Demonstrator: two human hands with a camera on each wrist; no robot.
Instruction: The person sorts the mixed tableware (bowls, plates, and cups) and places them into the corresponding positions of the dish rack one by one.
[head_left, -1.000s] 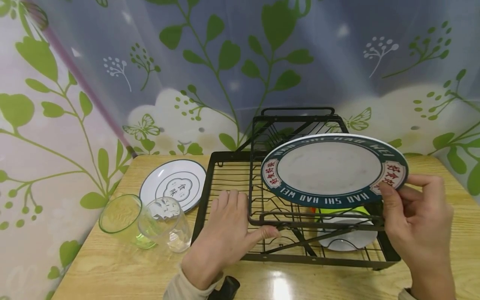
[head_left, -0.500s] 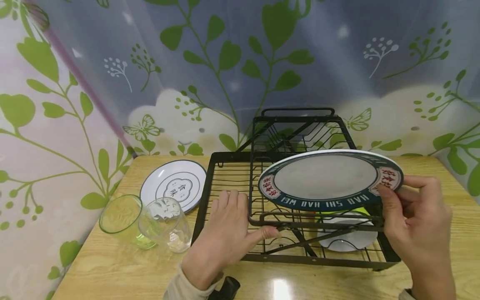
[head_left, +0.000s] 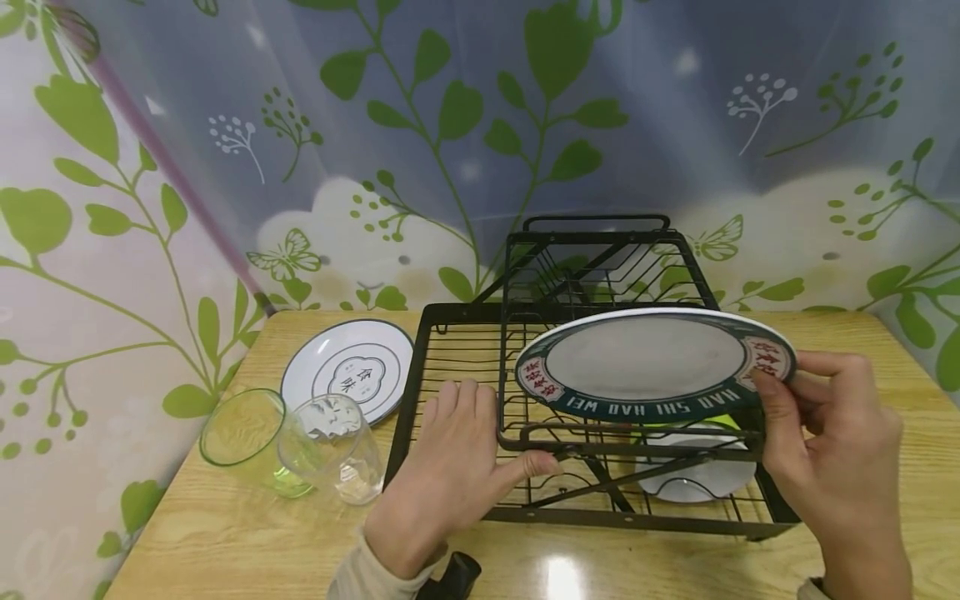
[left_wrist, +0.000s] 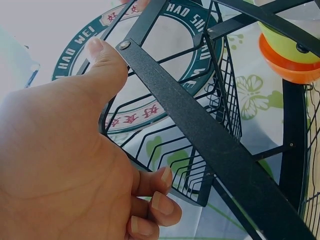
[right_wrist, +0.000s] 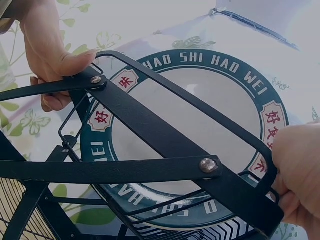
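Note:
My right hand (head_left: 840, 450) pinches the right rim of a white plate (head_left: 645, 358) with a dark green lettered border, thumb on the face. The plate leans back over the upper tier of a black two-tier folding dish rack (head_left: 626, 518). Its far edge overlaps the tier's wires in the right wrist view. My left hand (head_left: 450, 467) grips the left side of that tier, thumb along the front bar and fingers curled at the frame. Below the plate, a white bowl (head_left: 693, 475) sits in the lower tier, with lime and orange bowls (left_wrist: 280, 70) beside it.
Left of the rack, a small white plate (head_left: 300, 367) lies on the wooden table (head_left: 247, 542). A green-tinted glass (head_left: 240, 442) and a clear glass (head_left: 352, 467) stand in front of it. A black object (head_left: 457, 575) shows by the left sleeve. Patterned cloth hangs behind.
The plate has come down and slightly left toward the upper tier, tipping flatter to the head view, with the right hand following. My left hand has stayed on the rack.

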